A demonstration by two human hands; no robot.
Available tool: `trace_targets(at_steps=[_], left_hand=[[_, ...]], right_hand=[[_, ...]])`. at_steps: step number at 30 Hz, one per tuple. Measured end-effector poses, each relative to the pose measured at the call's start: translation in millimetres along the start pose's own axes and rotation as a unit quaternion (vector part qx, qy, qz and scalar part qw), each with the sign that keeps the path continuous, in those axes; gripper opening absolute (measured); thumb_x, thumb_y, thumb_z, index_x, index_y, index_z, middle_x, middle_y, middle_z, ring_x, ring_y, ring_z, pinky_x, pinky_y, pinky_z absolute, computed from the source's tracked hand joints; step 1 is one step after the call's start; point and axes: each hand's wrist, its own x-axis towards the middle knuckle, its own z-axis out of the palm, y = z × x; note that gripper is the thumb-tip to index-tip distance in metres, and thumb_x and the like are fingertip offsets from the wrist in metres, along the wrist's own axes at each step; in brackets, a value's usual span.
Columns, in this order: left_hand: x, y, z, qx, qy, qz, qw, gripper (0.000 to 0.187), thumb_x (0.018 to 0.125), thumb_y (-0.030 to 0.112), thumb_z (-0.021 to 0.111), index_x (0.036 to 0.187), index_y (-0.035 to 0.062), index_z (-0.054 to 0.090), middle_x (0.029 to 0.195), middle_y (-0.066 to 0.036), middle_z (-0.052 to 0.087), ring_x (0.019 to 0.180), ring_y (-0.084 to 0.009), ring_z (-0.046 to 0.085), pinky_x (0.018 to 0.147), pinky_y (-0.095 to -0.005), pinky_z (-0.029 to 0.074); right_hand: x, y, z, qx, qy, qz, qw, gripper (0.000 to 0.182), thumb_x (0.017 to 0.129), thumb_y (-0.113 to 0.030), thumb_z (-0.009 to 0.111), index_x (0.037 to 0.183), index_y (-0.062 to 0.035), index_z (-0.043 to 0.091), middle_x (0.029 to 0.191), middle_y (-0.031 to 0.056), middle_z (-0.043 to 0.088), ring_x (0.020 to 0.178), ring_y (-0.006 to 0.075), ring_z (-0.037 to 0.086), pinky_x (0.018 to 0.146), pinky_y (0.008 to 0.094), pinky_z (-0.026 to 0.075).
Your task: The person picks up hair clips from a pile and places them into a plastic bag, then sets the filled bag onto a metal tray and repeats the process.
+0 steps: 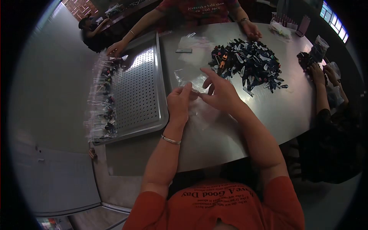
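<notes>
- Head view: a clear plastic bag [191,86] is held flat over the metal table [268,111], just in front of the wearer.
- Its near edge is pinched by the left hand [178,103], fingers closed on the film.
- The same edge is gripped by thumb and forefinger of the right hand [220,92] (the other fingers are spread).
- A pile of dark hair clips [249,61] is seen just beyond.
- A perforated tray [142,88] lies to the left, with packed bags [103,99] along its far side.
- Other people's hands [253,30] rest at the table edges.
</notes>
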Motion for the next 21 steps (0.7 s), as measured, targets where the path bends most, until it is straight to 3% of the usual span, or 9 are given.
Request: trace_targets(at_steps=[7,9,10,12,13,15,18,21], left_hand=[[-0.4,-4.7,0.9,-0.031,-0.048,-0.033,0.998,0.025,0.087,0.024,0.066,0.082,0.0001,0.064,0.072,-0.006,0.065,0.063,-0.0108,0.06,0.06,-0.0224,0.048],[-1.8,-2.9,1.7,-0.028,-0.082,-0.054,0.995,0.023,0.088,0.023,0.064,0.085,0.0002,0.063,0.074,-0.005,0.065,0.063,-0.0108,0.06,0.059,-0.0233,0.048],[-0.4,-4.3,1.3,-0.028,-0.083,-0.054,0.995,0.023,0.088,0.023,0.064,0.085,0.0002,0.063,0.074,-0.005,0.065,0.063,-0.0108,0.06,0.059,-0.0233,0.048],[0.0,-1.5,3.2,-0.114,-0.146,-0.06,0.981,0.033,0.094,0.03,0.054,0.101,-0.0012,0.06,0.09,-0.009,0.065,0.078,-0.0154,0.062,0.071,-0.0291,0.051],[-2.7,4.8,5.5,-0.113,-0.146,-0.059,0.981,0.033,0.094,0.03,0.054,0.101,-0.0012,0.06,0.09,-0.009,0.065,0.078,-0.0154,0.062,0.071,-0.0291,0.051],[-10.0,18.5,9.3,-0.31,-0.186,-0.117,0.925,0.044,0.099,0.037,0.039,0.119,-0.0007,0.05,0.108,-0.014,0.06,0.097,-0.0216,0.06,0.087,-0.037,0.048],[1.9,8.5,-2.6,-0.346,-0.161,-0.158,0.911,0.047,0.101,0.037,0.028,0.126,0.0011,0.045,0.12,-0.017,0.054,0.11,-0.0269,0.054,0.096,-0.0425,0.042],[10.2,-0.7,-4.0,-0.406,-0.197,-0.155,0.879,0.042,0.101,0.029,0.026,0.125,0.0003,0.046,0.122,-0.018,0.054,0.11,-0.0292,0.054,0.096,-0.0445,0.043]], right_hand=[[0.5,4.9,2.3,0.043,0.006,-0.005,0.999,0.057,0.074,-0.004,0.065,0.129,-0.0083,0.051,0.076,0.0064,0.062,0.065,0.0177,0.062,0.061,0.0308,0.05],[1.0,12.0,6.7,-0.056,0.076,-0.108,0.99,0.042,0.076,-0.004,0.063,0.118,-0.0083,0.06,0.079,0.0074,0.063,0.066,0.0199,0.063,0.061,0.0313,0.051],[0.9,14.5,7.8,-0.056,0.078,-0.108,0.99,0.042,0.076,-0.004,0.063,0.118,-0.0083,0.06,0.079,0.0074,0.063,0.066,0.0199,0.063,0.061,0.0313,0.051],[1.4,17.5,9.1,-0.106,0.097,-0.116,0.983,0.028,0.079,-0.006,0.063,0.106,-0.0087,0.068,0.082,0.0087,0.063,0.068,0.0211,0.063,0.062,0.031,0.051],[2.2,17.9,8.5,-0.106,0.097,-0.117,0.983,0.028,0.079,-0.006,0.063,0.106,-0.0087,0.068,0.082,0.0087,0.063,0.068,0.0211,0.063,0.062,0.031,0.051],[3.3,18.4,7.5,-0.039,0.064,-0.119,0.99,0.02,0.08,-0.008,0.065,0.099,-0.0088,0.07,0.093,0.01,0.062,0.076,0.0228,0.064,0.068,0.0318,0.052],[2.2,17.3,8.5,-0.008,0.042,-0.148,0.988,0.02,0.079,-0.01,0.068,0.099,-0.0086,0.07,0.103,0.0106,0.06,0.087,0.0248,0.063,0.075,0.0334,0.052],[4.8,21.3,17.3,-0.017,0.053,-0.169,0.984,0.026,0.075,-0.011,0.072,0.101,-0.0092,0.07,0.109,0.0106,0.058,0.095,0.0265,0.061,0.08,0.0345,0.05]])
